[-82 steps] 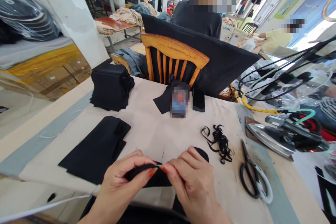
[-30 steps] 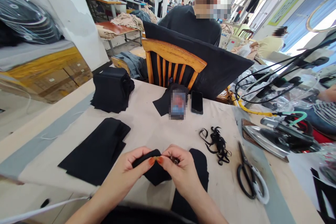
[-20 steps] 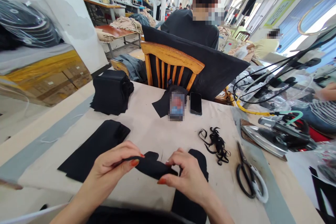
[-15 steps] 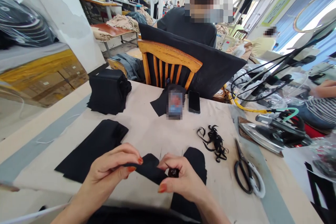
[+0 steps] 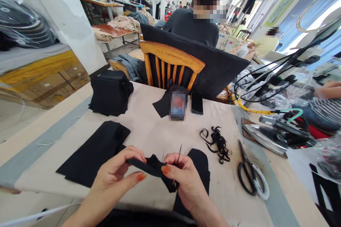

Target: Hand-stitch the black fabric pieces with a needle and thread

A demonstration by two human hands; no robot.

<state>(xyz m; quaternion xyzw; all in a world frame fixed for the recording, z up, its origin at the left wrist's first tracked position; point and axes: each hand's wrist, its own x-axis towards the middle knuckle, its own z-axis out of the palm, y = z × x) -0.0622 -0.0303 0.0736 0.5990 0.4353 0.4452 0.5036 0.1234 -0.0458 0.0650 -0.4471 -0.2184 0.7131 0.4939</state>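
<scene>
A small piece of black fabric (image 5: 149,167) is stretched between my two hands above the table. My left hand (image 5: 121,170) supports its left end with curled fingers behind it, the thumb lying lower and a little apart. My right hand (image 5: 183,175) pinches the other end between thumb and fingers. A thin, pointed dark tool (image 5: 180,151) also sticks up from the right hand; its handle is mostly hidden in the palm. Beneath the right hand lies a larger black fabric piece (image 5: 200,165). Flat black panels (image 5: 93,152) lie beyond my left hand.
A stack of black fabric (image 5: 109,92) stands back left. A phone (image 5: 196,103) lies near a wooden chair (image 5: 173,55). On the right are black trimmings (image 5: 220,143), scissors (image 5: 250,173) and an iron (image 5: 266,136). A person in dark clothing (image 5: 190,26) sits beyond the chair.
My right hand has turned and closed onto the fabric, its thumb now on top. The pointed tool stands more upright. The fabric's left end has lifted and folded toward me.
</scene>
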